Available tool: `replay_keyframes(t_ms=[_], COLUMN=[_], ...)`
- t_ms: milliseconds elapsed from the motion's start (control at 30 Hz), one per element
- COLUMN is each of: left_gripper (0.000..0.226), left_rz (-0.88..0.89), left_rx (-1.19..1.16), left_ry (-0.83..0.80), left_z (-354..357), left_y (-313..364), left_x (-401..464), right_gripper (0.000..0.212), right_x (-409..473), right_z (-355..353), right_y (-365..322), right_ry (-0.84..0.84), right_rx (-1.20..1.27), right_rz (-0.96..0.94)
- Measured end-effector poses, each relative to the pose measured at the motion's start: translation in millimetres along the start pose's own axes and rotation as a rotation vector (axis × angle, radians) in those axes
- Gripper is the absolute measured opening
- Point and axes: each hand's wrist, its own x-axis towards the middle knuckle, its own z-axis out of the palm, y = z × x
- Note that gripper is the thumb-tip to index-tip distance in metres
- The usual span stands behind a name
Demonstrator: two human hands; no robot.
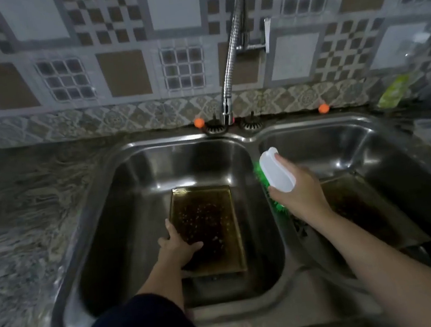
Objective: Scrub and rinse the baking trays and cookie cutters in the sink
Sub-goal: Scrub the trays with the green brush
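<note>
A dirty rectangular baking tray (209, 205), brown with burnt spots, lies flat in the left basin of the steel double sink (115, 160). My left hand (177, 244) holds its left edge, thumb on the inside. My right hand (299, 193) grips a white scrub brush (275, 170) with green bristles, raised over the divider between the basins. A second dirty baking tray (366, 214) lies in the right basin, partly hidden by my right forearm. No cookie cutters are visible.
A flexible chrome faucet (229, 87) hangs over the back of the left basin, with no water visible. Two orange knobs (199, 123) sit on the back rim. Grey stone counter (24, 216) lies to the left. A green packet (394, 91) stands at the right.
</note>
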Motion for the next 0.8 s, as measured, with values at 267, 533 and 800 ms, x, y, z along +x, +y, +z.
replay_keyframes(t_ms=[267, 533, 800], left_gripper=[0.118, 0.103, 0.065], left_rz=[-0.106, -0.005, 0.443], left_rx=[0.100, 0.258, 0.106], left_ry=[-0.054, 0.022, 0.158], left_z=[9, -2, 27], left_y=[-3, 23, 140], left_x=[20, 0, -45], right_gripper=[0.075, 0.075, 0.076], right_x=[11, 7, -5], right_z=[3, -1, -46], right_y=[10, 11, 44], right_ry=[0.010, 0.010, 0.057], right_rx=[-0.034, -0.006, 0.033], right_rz=[0.030, 0.048, 0.086])
